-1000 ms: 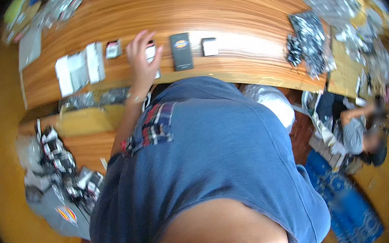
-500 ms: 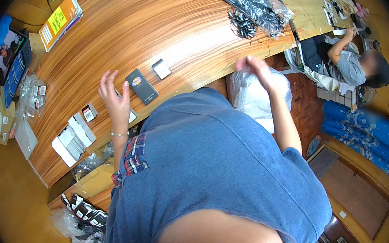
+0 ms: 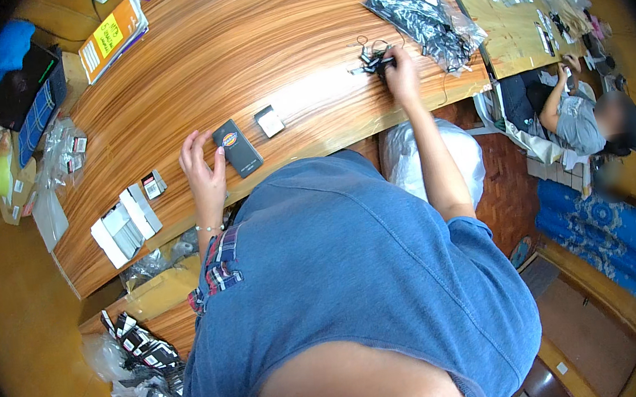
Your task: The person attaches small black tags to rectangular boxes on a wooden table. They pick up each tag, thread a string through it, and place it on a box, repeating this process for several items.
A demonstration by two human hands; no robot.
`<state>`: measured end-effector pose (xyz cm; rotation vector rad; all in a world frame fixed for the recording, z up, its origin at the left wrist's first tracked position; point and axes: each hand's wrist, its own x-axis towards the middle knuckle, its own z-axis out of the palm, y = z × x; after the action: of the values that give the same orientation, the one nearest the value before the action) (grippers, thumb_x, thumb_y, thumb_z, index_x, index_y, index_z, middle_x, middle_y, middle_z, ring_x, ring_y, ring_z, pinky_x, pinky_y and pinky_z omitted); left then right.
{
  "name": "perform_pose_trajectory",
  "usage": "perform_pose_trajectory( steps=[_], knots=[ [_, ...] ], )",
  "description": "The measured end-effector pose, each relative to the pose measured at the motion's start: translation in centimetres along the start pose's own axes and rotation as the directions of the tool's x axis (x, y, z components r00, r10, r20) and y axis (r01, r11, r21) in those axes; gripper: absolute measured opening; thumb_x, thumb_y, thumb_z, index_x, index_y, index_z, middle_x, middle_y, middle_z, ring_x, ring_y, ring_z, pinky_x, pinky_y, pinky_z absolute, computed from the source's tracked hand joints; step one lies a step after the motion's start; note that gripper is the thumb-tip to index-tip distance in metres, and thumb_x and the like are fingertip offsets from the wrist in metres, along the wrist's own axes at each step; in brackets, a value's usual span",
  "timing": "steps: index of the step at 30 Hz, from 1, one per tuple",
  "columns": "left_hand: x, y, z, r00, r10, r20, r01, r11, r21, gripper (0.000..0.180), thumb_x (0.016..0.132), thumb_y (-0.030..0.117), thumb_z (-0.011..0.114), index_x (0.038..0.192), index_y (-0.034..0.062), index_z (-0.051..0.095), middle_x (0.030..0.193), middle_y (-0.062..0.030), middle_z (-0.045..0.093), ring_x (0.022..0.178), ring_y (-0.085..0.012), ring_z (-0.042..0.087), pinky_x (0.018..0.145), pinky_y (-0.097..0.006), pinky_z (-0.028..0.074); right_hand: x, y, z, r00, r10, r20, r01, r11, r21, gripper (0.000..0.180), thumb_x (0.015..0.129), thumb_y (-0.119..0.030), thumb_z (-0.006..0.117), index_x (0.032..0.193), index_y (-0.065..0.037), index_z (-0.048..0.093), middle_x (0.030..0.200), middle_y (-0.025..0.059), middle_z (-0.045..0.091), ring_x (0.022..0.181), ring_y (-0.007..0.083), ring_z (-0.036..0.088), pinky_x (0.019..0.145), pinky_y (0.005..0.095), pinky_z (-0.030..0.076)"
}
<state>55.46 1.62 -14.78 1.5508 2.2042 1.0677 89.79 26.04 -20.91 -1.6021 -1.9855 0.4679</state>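
A dark grey rectangular tag [image 3: 241, 148] with a round emblem lies near the table's front edge. Beside its left edge is my left hand [image 3: 202, 165], fingers apart and thumb close to the tag; whether they touch I cannot tell. My right hand [image 3: 401, 77] reaches out over the table, its fingers closed on a bunch of thin black cords [image 3: 373, 60] with small pale ends. Right of the grey tag sits a small white label piece [image 3: 269, 122] with a dark edge. Past my right hand lies a clear plastic bag [image 3: 423, 18] of black items.
Toward the left end stand an open white box [image 3: 127, 226] of cards and a small stack of labels [image 3: 152, 184]. Notebooks [image 3: 112, 40] lie at the far left. A white plastic sack [image 3: 438, 155] is below the table edge. Another person [image 3: 579, 118] sits at the right.
My right hand has gone from the table's front edge out to the black cords and closed on them. The cords have shifted away from the bag. My left hand stays beside the grey tag.
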Motion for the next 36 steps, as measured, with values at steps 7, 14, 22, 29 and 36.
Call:
perform_pose_trajectory(
  steps=[7,14,22,29,36],
  knots=[
    [-0.3,-0.6,-0.8,0.996,-0.052,-0.074,0.053,0.999,0.01,0.03,0.083,0.016,0.057,0.111,0.0067,0.054,0.121,-0.0135,0.043,0.113,-0.0305,0.038,0.096,-0.04,0.031,6.1,-2.5,-7.2,0.981,-0.06,0.182,-0.017,0.919,0.395,0.014,0.071,-0.001,0.059,0.085,-0.003,0.055,0.069,-0.0007,0.053,0.063,0.0063,0.048,0.057,0.0217,0.039],
    [-0.3,-0.1,-1.5,0.997,-0.057,-0.046,0.058,0.998,0.008,0.03,0.084,0.015,0.056,0.112,0.006,0.053,0.121,-0.0132,0.042,0.114,-0.0299,0.038,0.096,-0.039,0.031,6.2,-7.8,-9.8,0.979,-0.03,0.202,-0.087,0.833,0.547,0.012,0.08,0.0,0.051,0.09,-0.003,0.057,0.073,-0.0044,0.052,0.066,0.0044,0.044,0.06,0.0184,0.036],
    [-0.6,-0.1,-1.7,0.997,-0.071,-0.018,0.07,0.997,-0.019,0.03,0.084,0.015,0.057,0.112,0.0063,0.053,0.122,-0.0131,0.042,0.116,-0.0299,0.036,0.097,-0.039,0.031,5.2,-7.5,-8.5,0.959,0.048,0.28,-0.216,0.764,0.608,0.014,0.085,-0.015,0.054,0.091,-0.005,0.062,0.072,-0.0054,0.052,0.062,0.0035,0.041,0.056,0.0172,0.033],
    [-0.6,-0.6,-1.8,0.998,-0.066,-0.008,0.065,0.997,-0.046,0.028,0.084,0.013,0.057,0.11,0.0051,0.055,0.121,-0.0134,0.044,0.116,-0.0289,0.039,0.097,-0.037,0.032,5.2,-6.7,-7.8,0.93,0.114,0.349,-0.293,0.804,0.518,0.02,0.084,-0.026,0.058,0.083,-0.006,0.062,0.067,-0.0046,0.052,0.06,0.0036,0.043,0.053,0.02,0.034],
    [-1.1,-1.2,-2.0,0.996,-0.072,-0.046,0.073,0.997,0.008,0.026,0.081,0.013,0.059,0.106,0.0064,0.057,0.119,-0.0126,0.047,0.114,-0.0288,0.041,0.096,-0.038,0.032,5.0,-4.0,-5.4,0.867,0.054,0.496,-0.293,0.859,0.419,0.015,0.074,-0.007,0.065,0.088,-0.005,0.061,0.08,0.0013,0.059,0.067,0.0088,0.052,0.06,0.0218,0.041]
  ],
)
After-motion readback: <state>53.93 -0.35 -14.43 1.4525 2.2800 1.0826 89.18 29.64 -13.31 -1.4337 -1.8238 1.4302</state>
